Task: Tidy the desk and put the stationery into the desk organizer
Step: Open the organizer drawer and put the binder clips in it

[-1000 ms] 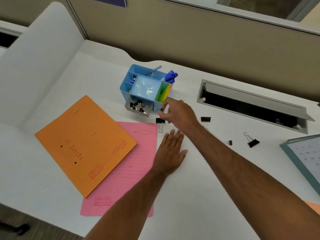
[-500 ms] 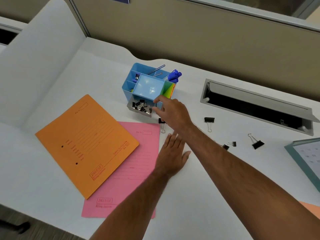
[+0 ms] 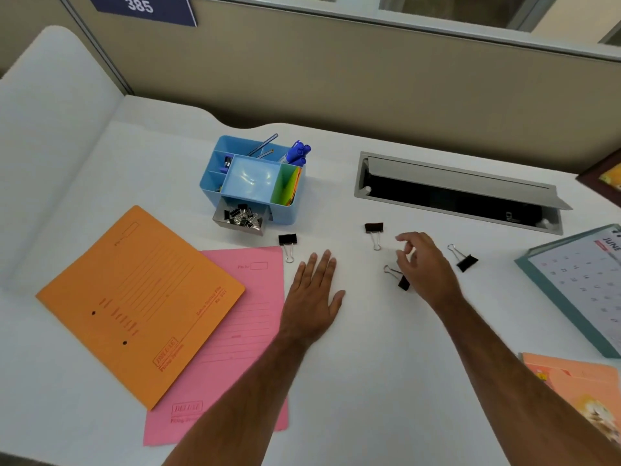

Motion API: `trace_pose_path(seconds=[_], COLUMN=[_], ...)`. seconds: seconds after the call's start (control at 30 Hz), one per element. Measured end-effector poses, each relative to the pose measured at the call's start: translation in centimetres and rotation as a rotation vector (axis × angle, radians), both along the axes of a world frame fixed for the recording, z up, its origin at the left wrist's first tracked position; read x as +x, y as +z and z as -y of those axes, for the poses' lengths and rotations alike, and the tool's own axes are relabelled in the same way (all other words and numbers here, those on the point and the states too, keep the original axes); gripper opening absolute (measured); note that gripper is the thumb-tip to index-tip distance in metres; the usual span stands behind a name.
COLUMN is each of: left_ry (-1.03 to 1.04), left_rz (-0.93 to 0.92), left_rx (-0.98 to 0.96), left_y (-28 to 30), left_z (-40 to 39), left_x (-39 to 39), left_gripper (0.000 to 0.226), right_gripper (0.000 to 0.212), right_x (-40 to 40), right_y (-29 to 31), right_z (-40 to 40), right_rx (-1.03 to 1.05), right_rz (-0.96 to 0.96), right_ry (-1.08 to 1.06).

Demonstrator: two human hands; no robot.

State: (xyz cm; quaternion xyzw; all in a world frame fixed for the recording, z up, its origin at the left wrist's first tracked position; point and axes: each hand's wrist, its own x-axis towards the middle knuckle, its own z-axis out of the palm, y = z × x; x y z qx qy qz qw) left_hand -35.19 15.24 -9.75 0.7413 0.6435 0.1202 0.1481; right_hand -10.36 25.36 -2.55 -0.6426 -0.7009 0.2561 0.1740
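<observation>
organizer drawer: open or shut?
Open. The small drawer sticks out from the front of the blue organizer, and the pile of binder clips inside it is in plain sight.

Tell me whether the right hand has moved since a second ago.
Yes. The right hand has pulled back from the organizer drawer toward the right, and now hovers over a binder clip on the desk.

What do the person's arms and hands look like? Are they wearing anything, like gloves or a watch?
Both arms are bare from the bottom edge of the picture up to the fingers: no sleeves show. The left hand and the right hand wear no gloves. No watch, ring or bracelet shows on either wrist or on the fingers in view. There are no cables or markings on them.
</observation>
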Motion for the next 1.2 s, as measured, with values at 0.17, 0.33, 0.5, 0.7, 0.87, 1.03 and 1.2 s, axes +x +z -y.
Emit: trace_pose_path(seconds=[0.17, 0.33, 0.5, 0.7, 0.87, 1.03, 1.2], left_ry=[0.001, 0.001, 0.004, 0.006, 0.006, 0.008, 0.003], left_rz=[-0.010, -0.018, -0.011, -0.009, 0.000, 0.010, 0.018], left_rx=[0.008, -0.002, -0.008, -0.019, -0.021, -0.029, -0.024], left_y=[0.1, 0.1, 0.0, 0.0, 0.0, 0.1, 0.4], left_z=[0.1, 0.0, 0.1, 0.0, 0.0, 0.0, 0.0], left_x=[0.0, 0.0, -0.1, 0.0, -0.1, -0.1, -0.1], left_gripper=[0.071, 0.071, 0.072, 0.072, 0.072, 0.072, 0.071], right_gripper=[0.032, 0.034, 0.023, 0.018, 0.025, 0.020, 0.020], right_x=[4.9, 5.9, 5.7, 5.0, 3.4, 2.5, 2.1], right_y=[-1.9, -3.1, -3.0, -2.6, -2.4, -2.1, -1.5], right_z=[1.7, 2.4, 2.3, 2.0, 1.2, 0.2, 0.1], right_rx=[-0.054, -0.129, -0.109, -0.133, -0.173, -0.216, -0.220], right_rz=[-0.060, -0.110, -0.096, -0.131, -0.084, -0.001, 0.043], right_ry=[-0.140, -0.039, -0.055, -0.129, -0.248, -0.268, -0.251])
